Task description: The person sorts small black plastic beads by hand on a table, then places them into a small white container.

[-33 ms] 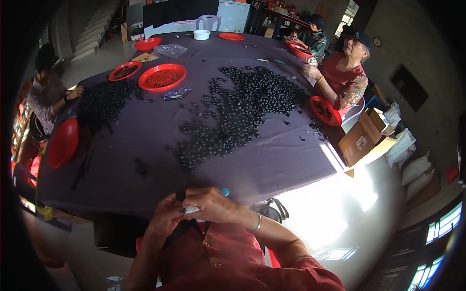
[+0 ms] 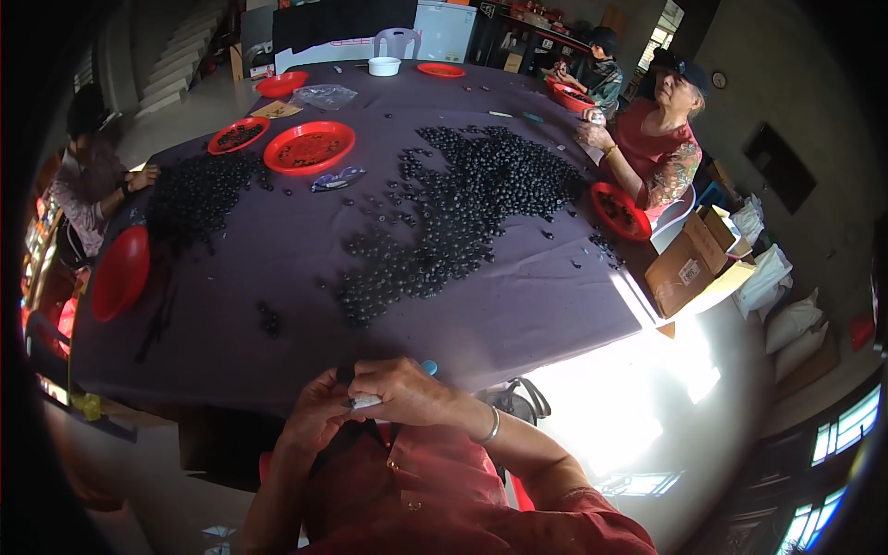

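My two hands meet at the near edge of the table, in front of my body. My left hand (image 2: 317,412) is closed, its fingertips pressed against the right hand around a small dark thing (image 2: 345,375), too hidden to name. My right hand (image 2: 400,388) is closed too, bent over the left fingers. A small white piece (image 2: 366,401) shows below its fingers; whether it is a wrap or a tool part I cannot tell. Just behind the right hand shows a round blue end (image 2: 429,367). Farther on lies a wide heap of small round black pieces (image 2: 462,213).
A purple-grey cloth covers the table (image 2: 277,240). Around it stand red trays (image 2: 309,148), a red bowl (image 2: 120,274), a white bowl (image 2: 384,67) and a second black heap (image 2: 202,196). People sit at left and right. A cardboard box (image 2: 689,268) stands by the right edge.
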Motion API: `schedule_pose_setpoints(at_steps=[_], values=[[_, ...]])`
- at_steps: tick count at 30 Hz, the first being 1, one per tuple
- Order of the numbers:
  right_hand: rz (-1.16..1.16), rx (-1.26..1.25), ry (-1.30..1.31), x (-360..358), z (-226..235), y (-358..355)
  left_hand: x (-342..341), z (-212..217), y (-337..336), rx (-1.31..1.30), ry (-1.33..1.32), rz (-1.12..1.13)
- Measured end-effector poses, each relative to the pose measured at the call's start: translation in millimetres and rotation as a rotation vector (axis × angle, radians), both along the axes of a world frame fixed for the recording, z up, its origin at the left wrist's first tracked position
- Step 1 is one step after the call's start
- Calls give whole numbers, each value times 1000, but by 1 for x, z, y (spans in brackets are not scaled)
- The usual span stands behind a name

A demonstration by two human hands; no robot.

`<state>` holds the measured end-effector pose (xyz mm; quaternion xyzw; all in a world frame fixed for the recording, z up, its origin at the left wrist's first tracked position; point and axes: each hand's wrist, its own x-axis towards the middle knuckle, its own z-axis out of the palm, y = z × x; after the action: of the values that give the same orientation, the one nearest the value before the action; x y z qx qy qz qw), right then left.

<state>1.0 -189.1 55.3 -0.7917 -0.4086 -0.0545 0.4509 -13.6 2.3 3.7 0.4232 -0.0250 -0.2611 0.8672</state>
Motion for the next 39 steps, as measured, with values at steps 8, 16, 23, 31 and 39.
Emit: schedule_pose_setpoints(at_steps=[8, 16, 23, 31, 39], values=[[-50, 87, 101, 0, -2, 5, 0, -6, -1, -113, -13, 34], [36, 236, 224, -2, 4, 6, -6, 4, -1, -153, -63, 44], [76, 265, 292, 0, 9, 2, -6, 2, -9, -138, -101, 58], [235, 489, 870, 0, -1, 6, -9, 3, -9, -167, -84, 78], [55, 390, 769, -9, 3, 15, -19, 8, -7, -128, -16, 210]])
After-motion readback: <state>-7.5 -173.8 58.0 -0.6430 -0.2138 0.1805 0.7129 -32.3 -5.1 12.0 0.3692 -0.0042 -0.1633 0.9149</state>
